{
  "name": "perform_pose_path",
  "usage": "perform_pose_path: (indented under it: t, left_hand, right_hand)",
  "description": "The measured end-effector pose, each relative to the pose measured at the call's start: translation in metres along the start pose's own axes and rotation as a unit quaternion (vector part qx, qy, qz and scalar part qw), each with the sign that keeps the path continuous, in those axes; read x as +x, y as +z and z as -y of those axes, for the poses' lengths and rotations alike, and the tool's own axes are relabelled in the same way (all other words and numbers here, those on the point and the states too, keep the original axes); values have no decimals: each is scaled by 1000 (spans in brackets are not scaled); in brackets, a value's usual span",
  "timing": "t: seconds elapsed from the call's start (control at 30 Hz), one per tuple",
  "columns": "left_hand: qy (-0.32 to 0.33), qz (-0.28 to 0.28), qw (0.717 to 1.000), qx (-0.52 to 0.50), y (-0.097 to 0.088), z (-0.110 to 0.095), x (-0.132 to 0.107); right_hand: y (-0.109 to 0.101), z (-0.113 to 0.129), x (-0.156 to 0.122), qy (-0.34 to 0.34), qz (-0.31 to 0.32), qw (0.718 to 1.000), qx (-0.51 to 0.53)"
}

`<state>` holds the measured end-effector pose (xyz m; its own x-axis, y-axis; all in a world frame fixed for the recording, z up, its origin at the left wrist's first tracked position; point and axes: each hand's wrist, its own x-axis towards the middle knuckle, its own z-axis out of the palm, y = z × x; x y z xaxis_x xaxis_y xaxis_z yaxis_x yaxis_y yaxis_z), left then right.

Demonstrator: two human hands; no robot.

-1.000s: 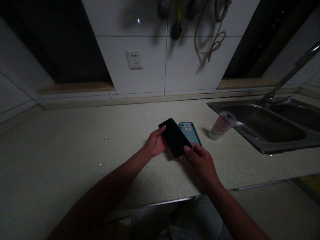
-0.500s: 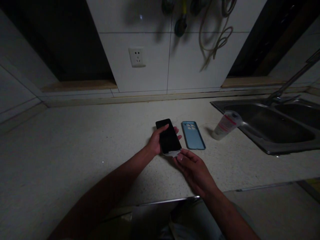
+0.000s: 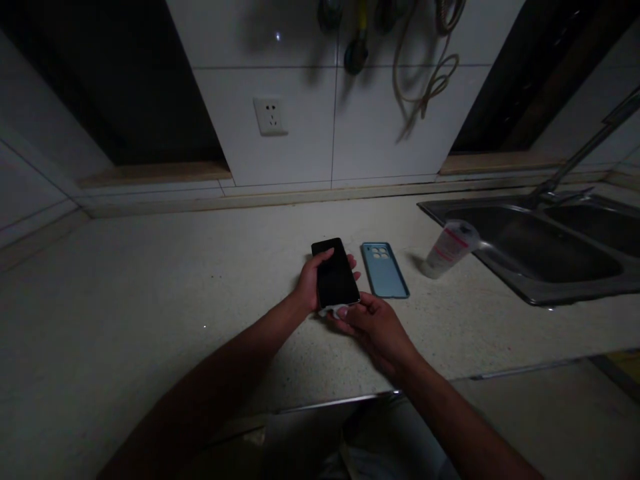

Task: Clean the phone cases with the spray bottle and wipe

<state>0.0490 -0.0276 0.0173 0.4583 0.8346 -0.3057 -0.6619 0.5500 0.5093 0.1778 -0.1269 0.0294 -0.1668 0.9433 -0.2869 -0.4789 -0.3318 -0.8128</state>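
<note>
Head camera: the phone (image 3: 336,272) is held just above the counter (image 3: 150,280), near its front edge, with the dark screen facing up. The left hand (image 3: 310,288) is closed around the phone's left side, thumb over the upper edge and fingertips showing past the right edge. The right hand (image 3: 376,327) meets the phone's near end with its fingers curled in. A small white scrap (image 3: 327,311) shows there under the fingertips, but it is too dim to tell whether they pinch the scrap, the phone, or only touch them.

Just to the right of the phone, and apart from it, a blue case (image 3: 384,269) lies flat on the counter. The phone is therefore bare and the case is not on it. Nothing shows on the screen.

Further right, a white tube (image 3: 447,251) leans beside the steel sink (image 3: 530,298), with the tap (image 3: 575,163) behind it. On the tiled wall are a socket (image 3: 271,117) and hanging cords (image 3: 431,75).
</note>
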Motion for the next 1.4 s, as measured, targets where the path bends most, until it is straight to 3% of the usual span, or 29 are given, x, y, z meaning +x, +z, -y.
perform_pose_path:
  t: [0.3,0.4,0.5,0.6,0.7,0.77,0.83,0.9,1.0,1.07,1.17,1.27,1.4]
  left_hand:
    - [11,0,999,-45,0,-2,4]
    - [13,-13,999,-48,2,-2,2]
    - [12,-18,999,-39,8,-2,-2]
    - [6,-14,999,-31,14,-2,-5]
    - [7,-18,999,-34,16,-3,-6]
    - [19,-26,999,-43,15,-3,-5]
    - [34,-34,997,-52,13,-3,-3]
    - [37,-37,997,-50,10,-2,0]
    - [20,-26,999,-33,5,-1,3]
    - [5,-18,1000,-25,3,-1,4]
    - [-3,4,1000,-24,0,0,5]
    - [-1,38,999,-20,-2,-2,6]
    - [-9,51,998,-37,-2,-5,7]
  right_hand:
    - [-12,4,-1,-119,-158,980,2]
    - [-17,6,-2,-162,-169,972,-19]
    - [-26,10,-6,-219,-175,954,-111]
    - [-37,17,-9,-282,-167,895,-302]
    - [-47,23,-9,-321,-125,793,-503]
    - [-52,25,-8,-337,-131,730,-581]
    - [-56,27,-8,-352,-148,695,-609]
    - [-58,31,-10,-346,-133,702,-608]
    - [-59,42,-14,-286,-81,762,-575]
    - [-61,50,-13,-259,-80,791,-548]
    - [-68,64,-2,-274,-125,787,-538]
    - [-80,75,18,-281,-160,728,-605]
    - [-89,83,47,-185,-203,598,-753]
